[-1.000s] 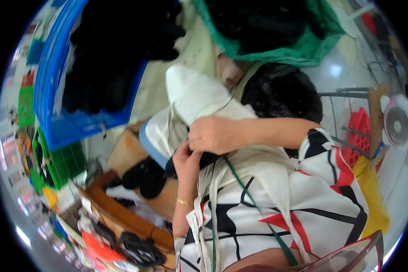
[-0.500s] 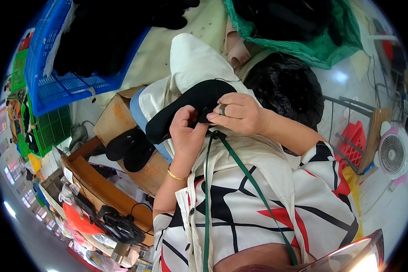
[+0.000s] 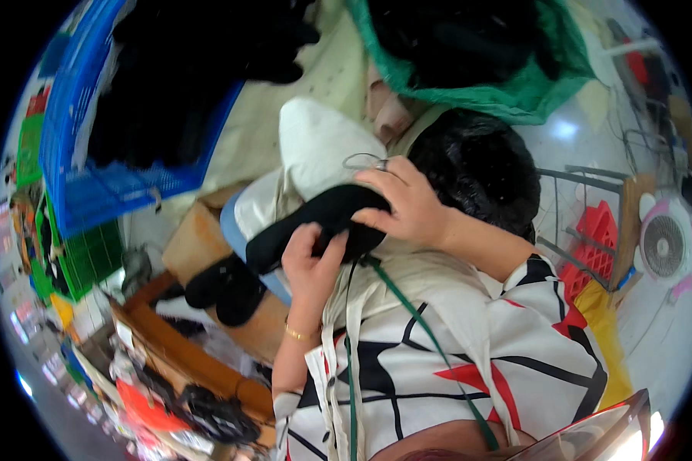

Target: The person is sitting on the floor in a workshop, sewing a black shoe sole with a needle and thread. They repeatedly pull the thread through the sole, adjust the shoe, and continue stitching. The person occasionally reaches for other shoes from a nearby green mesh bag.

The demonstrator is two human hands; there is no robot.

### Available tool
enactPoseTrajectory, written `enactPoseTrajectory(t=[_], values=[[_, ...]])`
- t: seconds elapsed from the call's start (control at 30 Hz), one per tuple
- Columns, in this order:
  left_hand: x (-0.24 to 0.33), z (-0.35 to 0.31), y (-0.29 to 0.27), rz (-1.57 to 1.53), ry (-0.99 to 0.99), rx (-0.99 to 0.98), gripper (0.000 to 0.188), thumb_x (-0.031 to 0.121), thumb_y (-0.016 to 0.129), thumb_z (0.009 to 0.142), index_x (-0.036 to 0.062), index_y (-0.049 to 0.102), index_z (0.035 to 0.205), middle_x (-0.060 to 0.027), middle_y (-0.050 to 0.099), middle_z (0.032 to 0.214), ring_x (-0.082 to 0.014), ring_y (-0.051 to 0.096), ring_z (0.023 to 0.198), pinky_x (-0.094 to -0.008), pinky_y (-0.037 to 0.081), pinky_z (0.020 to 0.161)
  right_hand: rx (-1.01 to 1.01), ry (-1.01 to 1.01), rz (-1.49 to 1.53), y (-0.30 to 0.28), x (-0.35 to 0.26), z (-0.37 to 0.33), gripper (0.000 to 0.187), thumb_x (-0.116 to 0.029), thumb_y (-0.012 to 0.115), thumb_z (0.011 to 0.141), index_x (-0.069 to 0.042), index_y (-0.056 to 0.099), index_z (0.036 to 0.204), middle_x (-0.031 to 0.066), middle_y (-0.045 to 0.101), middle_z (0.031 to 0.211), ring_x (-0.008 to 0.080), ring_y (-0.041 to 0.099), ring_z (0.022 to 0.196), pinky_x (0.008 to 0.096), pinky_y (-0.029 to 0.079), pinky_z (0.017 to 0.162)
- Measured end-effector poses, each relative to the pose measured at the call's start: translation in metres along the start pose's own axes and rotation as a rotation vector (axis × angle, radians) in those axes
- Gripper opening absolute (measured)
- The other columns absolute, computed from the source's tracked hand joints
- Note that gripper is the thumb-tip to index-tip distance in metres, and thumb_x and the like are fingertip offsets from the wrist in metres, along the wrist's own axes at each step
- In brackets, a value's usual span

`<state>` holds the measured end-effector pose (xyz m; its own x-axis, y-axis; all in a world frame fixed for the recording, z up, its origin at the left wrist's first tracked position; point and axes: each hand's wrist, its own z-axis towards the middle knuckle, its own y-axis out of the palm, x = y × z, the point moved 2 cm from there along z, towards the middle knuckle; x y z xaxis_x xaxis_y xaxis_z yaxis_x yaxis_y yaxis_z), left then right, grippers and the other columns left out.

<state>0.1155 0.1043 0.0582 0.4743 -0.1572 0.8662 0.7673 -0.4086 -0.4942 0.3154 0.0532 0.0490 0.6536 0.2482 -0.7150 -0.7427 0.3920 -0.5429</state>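
Fabric piece [image 3: 327, 209], long, black and round-ended, across white cloth [image 3: 323, 142] over the lap
Left hand [image 3: 312, 260] pinches its near side; right hand [image 3: 409, 203] meets its right end, grip unclear; best hold the pinched spot steady, thin dark loop [image 3: 359, 154] clear of the fingertips

A black cloth piece [image 3: 281, 238] rests on the white apron [image 3: 323, 142]. Near it, two more black pieces [image 3: 238, 296] lie on a brown cardboard box [image 3: 194, 250].
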Motion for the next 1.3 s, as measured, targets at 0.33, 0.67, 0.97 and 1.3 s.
enactPoseTrajectory(t=[0.33, 0.67, 0.97, 1.3], values=[[0.027, 0.007, -0.032, 0.173, 0.336, 0.158, 0.024, 0.005, 0.072, 0.081, 0.0026, 0.067, 0.104, -0.0124, 0.068, 0.1, -0.0291, 0.063, 0.093, -0.036, 0.049, 0.083, 0.072, 0.701, 0.689, -0.037, 0.043, 0.012, 0.02, -0.018, 0.066, 0.092, -0.001, 0.067, 0.101, -0.0003, 0.062, 0.091, 0.0107, 0.056, 0.087, 0.0283, 0.047, 0.08], [-0.075, -0.017, -0.078, 0.92, 0.074, 0.284, 0.047, 0.033, 0.068, 0.089, -0.0029, 0.057, 0.117, -0.0227, 0.062, 0.101, -0.043, 0.056, 0.095, -0.0497, 0.045, 0.084, 0.562, 0.698, 0.529, -0.087, 0.164, -0.023, 0.027, -0.022, 0.063, 0.097, -0.001, 0.066, 0.114, 0.0013, 0.066, 0.094, 0.0093, 0.059, 0.084, 0.0252, 0.048, 0.081], [-0.116, -0.018, -0.071, 0.868, -0.056, 0.271, 0.025, 0.024, 0.063, 0.092, 0.0019, 0.055, 0.084, -0.0175, 0.058, 0.084, -0.0391, 0.057, 0.08, -0.0471, 0.046, 0.071, 0.224, 0.747, 0.597, 0.019, 0.104, -0.068, 0.018, -0.02, 0.06, 0.097, -0.004, 0.069, 0.096, -0.0024, 0.06, 0.071, 0.0054, 0.053, 0.062, 0.0238, 0.043, 0.056], [-0.125, -0.073, -0.156, 0.786, -0.219, 0.671, 0.028, 0.025, 0.06, 0.096, 0.0003, 0.054, 0.086, -0.0179, 0.059, 0.084, -0.0396, 0.056, 0.081, -0.0473, 0.045, 0.073, 0.21, 0.39, 0.374, -0.01, 0.008, -0.051, 0.016, -0.016, 0.064, 0.094, 0.0, 0.067, 0.095, 0.0086, 0.064, 0.083, 0.0144, 0.059, 0.075, 0.0294, 0.047, 0.067]])
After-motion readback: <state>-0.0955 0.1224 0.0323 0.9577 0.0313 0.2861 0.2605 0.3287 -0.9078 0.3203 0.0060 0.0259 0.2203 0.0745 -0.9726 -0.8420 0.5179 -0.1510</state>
